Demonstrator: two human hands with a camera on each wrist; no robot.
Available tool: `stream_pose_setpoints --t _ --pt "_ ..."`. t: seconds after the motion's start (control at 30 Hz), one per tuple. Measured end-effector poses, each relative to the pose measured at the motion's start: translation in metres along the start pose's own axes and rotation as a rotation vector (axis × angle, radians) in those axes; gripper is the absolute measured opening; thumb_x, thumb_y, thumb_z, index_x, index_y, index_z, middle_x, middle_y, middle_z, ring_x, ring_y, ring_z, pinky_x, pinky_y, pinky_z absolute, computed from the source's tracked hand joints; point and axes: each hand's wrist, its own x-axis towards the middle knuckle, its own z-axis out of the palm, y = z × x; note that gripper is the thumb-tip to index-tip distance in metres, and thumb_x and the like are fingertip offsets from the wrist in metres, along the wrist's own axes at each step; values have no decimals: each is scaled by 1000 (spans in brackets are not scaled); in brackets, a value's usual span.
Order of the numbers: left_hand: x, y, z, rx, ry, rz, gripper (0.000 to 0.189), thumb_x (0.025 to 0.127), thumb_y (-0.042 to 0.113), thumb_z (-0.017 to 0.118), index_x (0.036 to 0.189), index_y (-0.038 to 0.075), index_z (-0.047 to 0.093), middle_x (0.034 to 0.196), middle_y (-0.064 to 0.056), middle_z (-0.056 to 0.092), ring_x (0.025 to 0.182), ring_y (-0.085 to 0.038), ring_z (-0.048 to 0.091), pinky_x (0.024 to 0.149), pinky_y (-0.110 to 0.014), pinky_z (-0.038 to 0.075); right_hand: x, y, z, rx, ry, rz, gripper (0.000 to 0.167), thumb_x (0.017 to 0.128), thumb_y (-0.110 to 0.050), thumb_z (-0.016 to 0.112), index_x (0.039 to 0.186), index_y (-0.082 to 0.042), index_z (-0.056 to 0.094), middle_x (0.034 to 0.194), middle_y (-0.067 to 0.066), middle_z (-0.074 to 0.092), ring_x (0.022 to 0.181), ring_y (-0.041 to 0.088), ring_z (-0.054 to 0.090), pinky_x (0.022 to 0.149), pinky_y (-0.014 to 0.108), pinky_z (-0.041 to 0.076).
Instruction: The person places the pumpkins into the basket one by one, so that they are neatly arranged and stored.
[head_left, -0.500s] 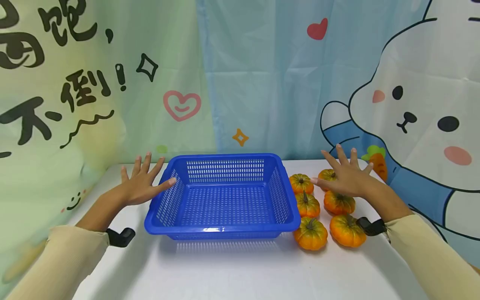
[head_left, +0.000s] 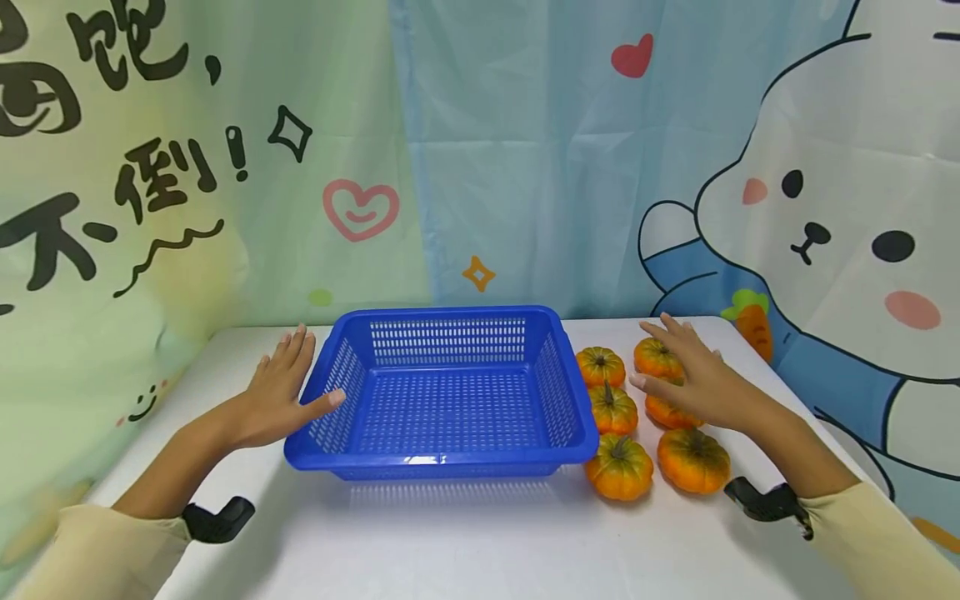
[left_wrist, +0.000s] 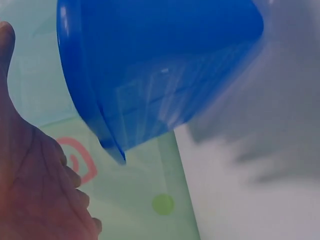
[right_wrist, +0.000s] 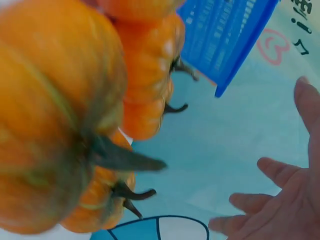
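Observation:
A blue plastic basket [head_left: 442,463] with slotted walls stands on the white table in the head view, and nothing lies inside it. My left hand [head_left: 273,404] hovers at its left side, fingers straight and thumb near the rim; the left wrist view shows the palm [left_wrist: 35,185] apart from the basket wall [left_wrist: 150,75]. Over the small orange pumpkins on the right hovers my right hand [head_left: 701,379], fingers extended and holding nothing. It partly covers the back pumpkins [head_left: 656,357]. The right wrist view has a large pumpkin [right_wrist: 45,125] close up, with the spread fingers [right_wrist: 285,172] apart from it.
Pumpkins stand in two columns right of the basket, the nearest being a left one [head_left: 619,468] and a right one [head_left: 693,462]. The left column is close against the basket's right side. A printed curtain [head_left: 495,167] hangs behind the white table [head_left: 420,542].
Both hands have come down and back slightly toward me. Their fingers were spread wider before and are closer together now. The basket and pumpkins have stayed in place.

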Motion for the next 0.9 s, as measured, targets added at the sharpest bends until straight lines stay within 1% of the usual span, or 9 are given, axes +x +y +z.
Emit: stream_pose_setpoints --t 0.07,0.13,0.23,0.37,0.43,0.57,0.63,0.77,0.9 --pt "-4 2 1 -20 4 1 104 92 58 52 151 -8 -3 158 -27 -9 143 -46 -10 109 -68 -1 -5 -2 1 54 -9 -20 80 92 -48 62 152 -6 30 157 28 11 140 54 9 93 80 18" --pt "-7 4 2 -42 1 -9 104 92 58 52 152 -7 -3 158 -26 -9 143 -47 -6 108 -69 5 -10 -3 3 95 -7 -41 73 93 -44 62 149 -5 36 155 27 22 138 52 21 93 76 28" --pt "-10 5 3 -70 -7 -25 103 92 58 52 152 -5 -4 159 -25 -9 143 -49 -1 105 -71 13 -17 -4 6 147 6 -61 60 95 -37 62 143 -4 46 147 26 38 130 51 38 92 68 40" --pt "-13 3 9 -119 -7 -29 103 93 54 54 152 -4 -6 159 -25 -9 142 -49 2 105 -70 16 -26 -5 13 199 7 -77 48 96 -30 62 137 -5 54 135 22 53 117 44 52 87 55 52" --pt "-15 2 14 -149 5 -19 102 93 51 55 152 -3 -8 159 -25 -8 143 -49 3 106 -69 16 -29 -5 18 213 0 -92 45 96 -29 63 134 -5 57 131 20 57 114 41 55 86 51 53" --pt "-19 -1 22 -193 32 8 99 94 47 56 153 -2 -8 159 -24 -9 143 -48 3 106 -69 16 -33 -6 25 236 -20 -112 43 93 -29 67 128 -4 61 126 17 60 111 39 58 88 50 52" --pt "-21 -2 26 -205 41 16 98 94 46 56 153 -1 -8 159 -22 -9 143 -47 3 106 -69 16 -34 -6 28 242 -39 -105 43 92 -29 69 127 -4 62 124 16 61 110 38 58 87 50 52" --pt "-24 -2 32 -213 65 35 97 94 43 58 154 0 -5 160 -20 -7 144 -45 2 107 -68 16 -35 -6 34 245 -85 -79 49 88 -34 73 127 -6 63 121 13 62 108 36 58 87 49 53" --pt "-24 -1 39 -213 96 64 97 92 40 61 154 -1 -1 161 -18 -5 145 -43 4 108 -67 17 -35 -6 39 289 -128 -73 54 85 -35 75 128 -5 62 120 11 62 109 35 58 86 44 54"
